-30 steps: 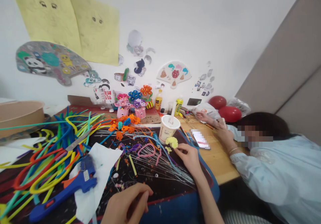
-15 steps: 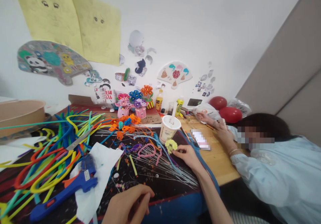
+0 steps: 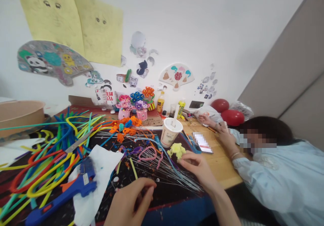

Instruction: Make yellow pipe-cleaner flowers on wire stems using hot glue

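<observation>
My right hand (image 3: 196, 165) pinches a yellow pipe-cleaner flower (image 3: 177, 150) between thumb and fingertips, in front of a lidded paper cup (image 3: 171, 133) with a straw. Low in the middle is my left hand (image 3: 133, 199), its fingers curled in and the thumb near the index finger; whatever it holds, if anything, is hidden. Thin wire stems (image 3: 174, 172) lie in a bundle under the flower. Beside them are a pink pipe-cleaner loop (image 3: 148, 154) and a short yellow-green piece (image 3: 133, 168). A blue glue gun (image 3: 83, 182) rests on white tissue (image 3: 108, 165) to the left.
Loose coloured pipe cleaners (image 3: 50, 165) and scissors (image 3: 79, 141) cover the left side. Orange pipe-cleaner flowers (image 3: 128, 126) and small flower pots (image 3: 141, 114) stand behind. At right, another person (image 3: 280, 165) leans on the table by a phone (image 3: 202, 142).
My right hand has shifted slightly right with the yellow flower, which has turned and shows more of its petals. My left hand has barely moved.
</observation>
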`<state>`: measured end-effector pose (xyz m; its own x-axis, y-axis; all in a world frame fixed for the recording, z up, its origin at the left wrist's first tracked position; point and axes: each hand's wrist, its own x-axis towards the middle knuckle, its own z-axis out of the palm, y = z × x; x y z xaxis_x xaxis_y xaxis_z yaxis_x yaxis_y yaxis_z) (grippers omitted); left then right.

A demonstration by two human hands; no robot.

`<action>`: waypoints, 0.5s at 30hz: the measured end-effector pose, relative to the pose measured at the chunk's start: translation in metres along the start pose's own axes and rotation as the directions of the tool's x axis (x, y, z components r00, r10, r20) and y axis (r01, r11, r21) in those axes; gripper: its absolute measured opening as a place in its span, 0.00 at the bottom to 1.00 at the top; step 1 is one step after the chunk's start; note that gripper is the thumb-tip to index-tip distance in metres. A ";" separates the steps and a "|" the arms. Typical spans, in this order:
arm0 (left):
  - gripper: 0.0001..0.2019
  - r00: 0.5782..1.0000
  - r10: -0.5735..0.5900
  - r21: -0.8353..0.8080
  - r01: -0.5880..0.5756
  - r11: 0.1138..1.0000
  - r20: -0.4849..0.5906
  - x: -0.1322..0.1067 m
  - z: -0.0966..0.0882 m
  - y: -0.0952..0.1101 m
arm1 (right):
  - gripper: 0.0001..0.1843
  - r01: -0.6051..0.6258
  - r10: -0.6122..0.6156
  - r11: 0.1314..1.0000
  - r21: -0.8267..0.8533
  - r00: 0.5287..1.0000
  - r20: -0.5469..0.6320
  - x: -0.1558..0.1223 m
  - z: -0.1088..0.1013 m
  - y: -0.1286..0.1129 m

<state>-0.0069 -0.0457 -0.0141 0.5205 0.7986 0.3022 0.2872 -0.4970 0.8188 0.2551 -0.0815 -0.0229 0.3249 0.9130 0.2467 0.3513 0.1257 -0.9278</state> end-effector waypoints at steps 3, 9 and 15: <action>0.12 0.999 -0.040 -0.006 0.040 0.999 -0.007 0.010 -0.002 0.005 | 0.10 0.162 -0.160 0.987 -0.019 0.985 0.068 -0.011 0.020 -0.028; 0.13 0.995 -0.087 -0.258 0.073 0.963 -0.043 0.014 -0.009 0.015 | 0.10 0.538 -0.528 0.836 -0.112 0.843 0.108 -0.021 0.057 -0.068; 0.15 0.923 -0.315 -0.524 0.161 0.836 -0.219 0.009 -0.014 0.033 | 0.05 0.439 -0.436 0.898 -0.014 0.896 0.086 -0.023 0.082 -0.073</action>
<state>-0.0041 -0.0505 0.0227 0.2142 0.9684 0.1275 -0.0973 -0.1087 0.9893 0.1501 -0.0795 0.0159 0.0623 0.7964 0.6016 0.4709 0.5080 -0.7212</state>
